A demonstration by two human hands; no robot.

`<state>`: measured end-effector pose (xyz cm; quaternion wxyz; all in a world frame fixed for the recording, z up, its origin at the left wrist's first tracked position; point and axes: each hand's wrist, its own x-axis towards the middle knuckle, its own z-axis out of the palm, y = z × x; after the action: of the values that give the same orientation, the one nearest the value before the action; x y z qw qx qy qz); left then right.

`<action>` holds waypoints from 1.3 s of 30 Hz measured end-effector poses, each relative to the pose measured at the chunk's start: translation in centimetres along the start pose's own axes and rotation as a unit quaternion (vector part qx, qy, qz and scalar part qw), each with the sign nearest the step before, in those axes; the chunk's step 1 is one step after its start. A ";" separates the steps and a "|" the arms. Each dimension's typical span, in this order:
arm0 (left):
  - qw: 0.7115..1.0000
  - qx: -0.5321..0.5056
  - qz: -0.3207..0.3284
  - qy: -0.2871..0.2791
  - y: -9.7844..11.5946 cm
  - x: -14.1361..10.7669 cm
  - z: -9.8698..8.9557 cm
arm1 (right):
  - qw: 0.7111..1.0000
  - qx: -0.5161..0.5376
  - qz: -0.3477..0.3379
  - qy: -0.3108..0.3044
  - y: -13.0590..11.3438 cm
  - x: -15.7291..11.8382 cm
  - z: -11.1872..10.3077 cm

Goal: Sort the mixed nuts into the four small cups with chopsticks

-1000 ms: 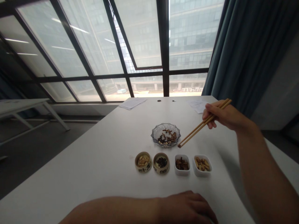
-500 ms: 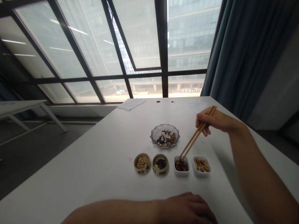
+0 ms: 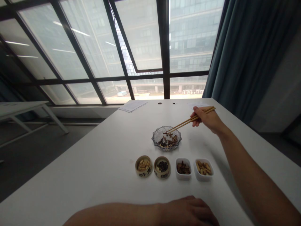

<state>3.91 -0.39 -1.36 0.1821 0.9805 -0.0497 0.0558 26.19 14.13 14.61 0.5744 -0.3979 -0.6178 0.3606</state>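
My right hand [image 3: 204,118] is closed around a pair of wooden chopsticks [image 3: 187,121]. Their tips are over the scalloped glass bowl [image 3: 154,138], apparently with a small dark piece at them. Mixed brown, dark and pale bits lie in the bowl. In front of it stand a round dish of peanuts [image 3: 144,165], a round dish of dark beans [image 3: 162,166], a white square tub of dark brown dried pieces [image 3: 183,168] and a white tub of tan pieces [image 3: 203,169]. Resting on the table near the bottom edge is my left hand [image 3: 191,212], its fingertips cut off by the frame.
The white table [image 3: 105,169] stretches to the windows. Papers [image 3: 133,106] lie at its far left corner, more sheets [image 3: 199,105] at the far right behind my right hand. A blue curtain [image 3: 232,56] hangs at right, and another table [image 3: 21,110] stands at left.
My right hand has swung left and the chopstick tips have gone from the tub of dark brown dried pieces to the glass bowl. My left hand stays where it was.
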 end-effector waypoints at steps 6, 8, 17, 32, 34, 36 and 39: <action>1.000 -0.002 0.007 0.017 -0.3 -0.2 0.7 | 0.999 -0.015 0.028 0.003 2.9 0.4 2.7; 1.000 -0.003 0.010 0.024 -0.4 -0.3 1.0 | 0.999 -0.020 0.038 -0.018 3.5 0.3 3.5; 1.000 -0.001 0.006 0.024 -0.6 -0.4 1.5 | 0.992 -0.058 0.053 -0.095 5.0 -0.2 4.7; 0.999 -0.040 -0.014 0.009 -0.2 -0.1 0.7 | 0.993 -0.077 0.046 -0.082 5.7 -0.4 4.8; 0.999 -0.039 -0.012 0.007 0.0 -0.1 0.3 | 0.994 -0.078 0.046 -0.063 5.8 -0.4 5.0; 0.999 -0.031 -0.002 0.008 0.1 -0.1 0.0 | 0.995 -0.078 0.045 -0.052 5.7 -0.5 5.2; 1.000 -0.026 0.005 0.014 0.2 -0.2 -0.1 | 0.995 -0.075 0.039 -0.043 5.4 -0.4 5.1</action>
<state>3.65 -0.50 -1.25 0.2082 0.9742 -0.0538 0.0689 21.51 16.08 9.14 0.5011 -0.4478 -0.6512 0.3527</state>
